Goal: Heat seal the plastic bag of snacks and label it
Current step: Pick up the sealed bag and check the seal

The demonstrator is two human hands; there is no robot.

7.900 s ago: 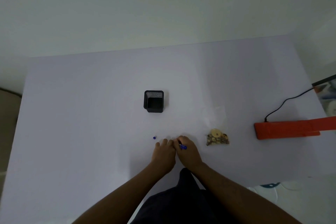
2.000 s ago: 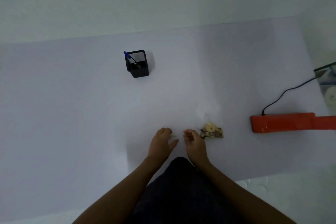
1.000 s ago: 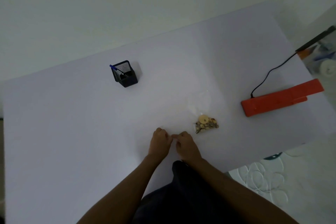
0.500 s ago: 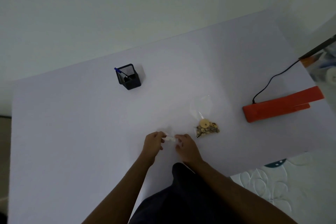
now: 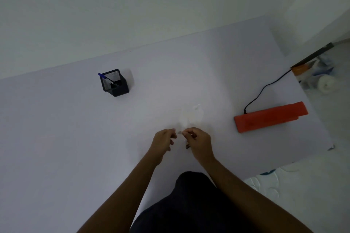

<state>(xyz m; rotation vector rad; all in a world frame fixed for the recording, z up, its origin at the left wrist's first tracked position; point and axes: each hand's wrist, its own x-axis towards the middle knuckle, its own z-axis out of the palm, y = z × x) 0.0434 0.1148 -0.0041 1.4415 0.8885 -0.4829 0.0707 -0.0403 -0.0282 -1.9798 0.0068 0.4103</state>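
The clear plastic bag of snacks [image 5: 191,117] lies flat on the white table [image 5: 56,138], its empty top pointing away from me. My right hand [image 5: 199,141] covers most of the snacks; a dark bit shows at its left edge. My left hand [image 5: 163,141] hovers just left of the right. Both pinch a small white label [image 5: 180,132] between their fingertips, just above the bag's near end. The orange heat sealer [image 5: 269,117] lies closed to the right, apart from both hands.
A black mesh pen holder [image 5: 115,83] with a blue pen [image 5: 102,75] stands at the back left. The sealer's black cable [image 5: 265,89] runs off the table's right edge. Beyond that edge lie a white roll [image 5: 325,83] and clutter on the floor.
The pen went from my right hand into the holder. Both hands then took up the small label, and in the last half second they moved right, over the snack bag.
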